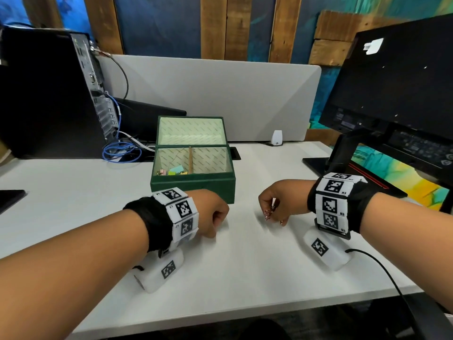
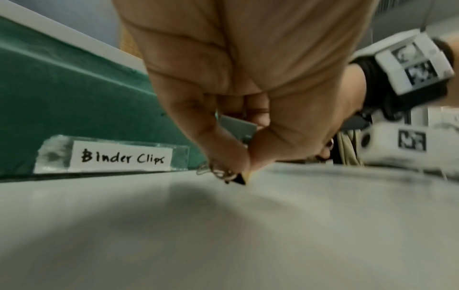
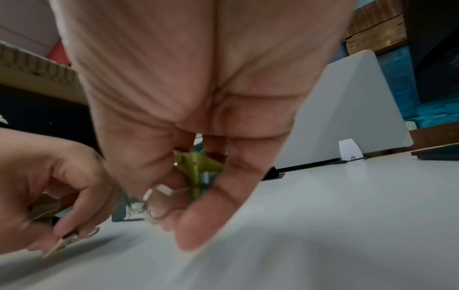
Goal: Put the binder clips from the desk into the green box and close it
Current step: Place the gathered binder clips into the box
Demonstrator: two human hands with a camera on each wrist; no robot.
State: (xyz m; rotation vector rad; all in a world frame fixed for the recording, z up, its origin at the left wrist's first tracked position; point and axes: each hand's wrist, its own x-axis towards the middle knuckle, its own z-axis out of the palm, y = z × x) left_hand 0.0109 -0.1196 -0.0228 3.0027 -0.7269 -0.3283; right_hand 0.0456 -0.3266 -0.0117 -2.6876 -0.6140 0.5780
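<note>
Pinching binder clips low at frame centre, the left hand (image 1: 213, 217) and right hand (image 1: 277, 204) have fingers clamped on them; best lifted clear and dropped into the open green box (image 1: 193, 185) just above.

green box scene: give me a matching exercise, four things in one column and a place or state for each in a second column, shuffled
Things
1. green box
2. olive binder clip
3. left hand
4. handwritten label

Places or states
A. taped low on the box's front wall
B. pinched in the right hand
C. lid open, coloured clips in its left compartment
D. low over the desk, fingers curled round a clip

Pairs: 1-C, 2-B, 3-D, 4-A
</note>
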